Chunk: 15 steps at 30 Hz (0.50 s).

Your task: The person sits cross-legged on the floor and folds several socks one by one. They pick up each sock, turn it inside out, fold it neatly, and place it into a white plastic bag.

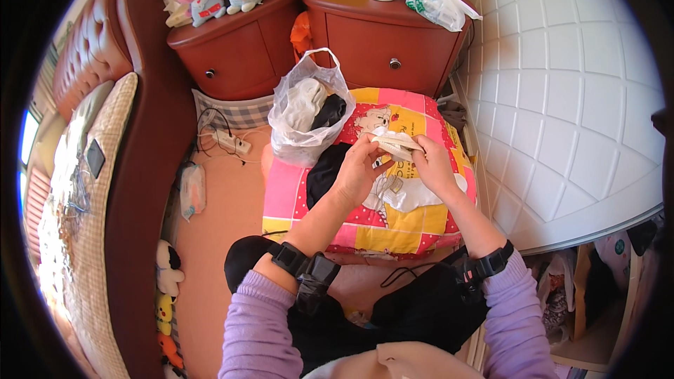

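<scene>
Between my left hand point(359, 164) and my right hand point(433, 162) is a white sock point(392, 143), its ribbed cuff pinched at either side by my fingertips. Below it, another white sock point(413, 196) with a greyish patterned band lies flat on a quilted cushion point(363, 242) in pink, yellow and red squares. Black cloth point(325, 171) is spread on the cushion beside my left wrist and partly under the forearm. Behind that, a clear plastic bag point(295, 148) stands with its mouth up, showing white socks point(306, 96) and something black point(330, 112) inside.
Two reddish-brown nightstands point(392, 37) stand behind the cushion. A white quilted door-like panel point(568, 89) rises on the right. To the left are a power strip point(231, 141), cables, a plastic packet point(192, 189) and soft toys point(167, 268) along the bed frame point(142, 168).
</scene>
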Available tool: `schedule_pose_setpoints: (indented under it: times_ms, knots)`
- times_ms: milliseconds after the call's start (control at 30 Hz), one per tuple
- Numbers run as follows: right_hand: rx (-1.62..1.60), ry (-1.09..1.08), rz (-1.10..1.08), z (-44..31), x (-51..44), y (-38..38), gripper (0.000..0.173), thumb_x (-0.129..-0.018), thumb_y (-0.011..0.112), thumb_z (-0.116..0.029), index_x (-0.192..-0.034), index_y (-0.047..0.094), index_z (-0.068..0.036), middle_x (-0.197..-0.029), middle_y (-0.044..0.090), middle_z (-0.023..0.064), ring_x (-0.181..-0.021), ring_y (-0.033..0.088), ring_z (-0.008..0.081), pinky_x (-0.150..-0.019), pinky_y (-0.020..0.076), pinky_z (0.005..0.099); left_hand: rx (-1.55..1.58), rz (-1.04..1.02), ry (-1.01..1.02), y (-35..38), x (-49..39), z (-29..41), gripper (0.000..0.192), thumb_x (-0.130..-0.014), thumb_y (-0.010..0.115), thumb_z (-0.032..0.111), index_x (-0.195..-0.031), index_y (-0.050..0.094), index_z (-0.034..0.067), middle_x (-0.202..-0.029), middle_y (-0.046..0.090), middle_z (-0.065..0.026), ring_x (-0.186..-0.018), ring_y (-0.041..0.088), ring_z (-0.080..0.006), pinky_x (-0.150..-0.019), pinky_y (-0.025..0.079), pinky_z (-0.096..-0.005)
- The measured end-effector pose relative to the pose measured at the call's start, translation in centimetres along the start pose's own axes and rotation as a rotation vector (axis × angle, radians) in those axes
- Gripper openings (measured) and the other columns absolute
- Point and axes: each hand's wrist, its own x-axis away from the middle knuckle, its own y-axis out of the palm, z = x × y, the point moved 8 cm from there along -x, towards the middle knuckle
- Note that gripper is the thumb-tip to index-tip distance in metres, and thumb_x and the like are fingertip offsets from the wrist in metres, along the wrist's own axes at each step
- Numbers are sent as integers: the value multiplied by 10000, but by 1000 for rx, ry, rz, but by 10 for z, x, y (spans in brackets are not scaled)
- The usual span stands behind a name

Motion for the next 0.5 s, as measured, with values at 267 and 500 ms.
schedule_pose_setpoints:
  times_ms: [267, 500]
  knots:
    - [-787, 530, -62, 22, 13, 22, 297, -941, 418, -90, -1177, 574, -2, -1049, 633, 84, -945, 626, 164, -790, 534, 327, 187, 36, -111, -4, -1, -11, 259, -1009, 411, 249, -1198, 504, 97, -1210, 608, -98, -1132, 595, -241, -1000, 472, -422]
    - [-1237, 504, -137, 6, 12, 27, 289, -967, 425, -89, -1232, 536, -57, -1117, 610, 76, -995, 613, 162, -856, 516, 333, -34, 100, -68, -12, -7, -9, 207, -1017, 449, 239, -1151, 513, 95, -1136, 621, -71, -1037, 629, -190, -922, 514, -385]
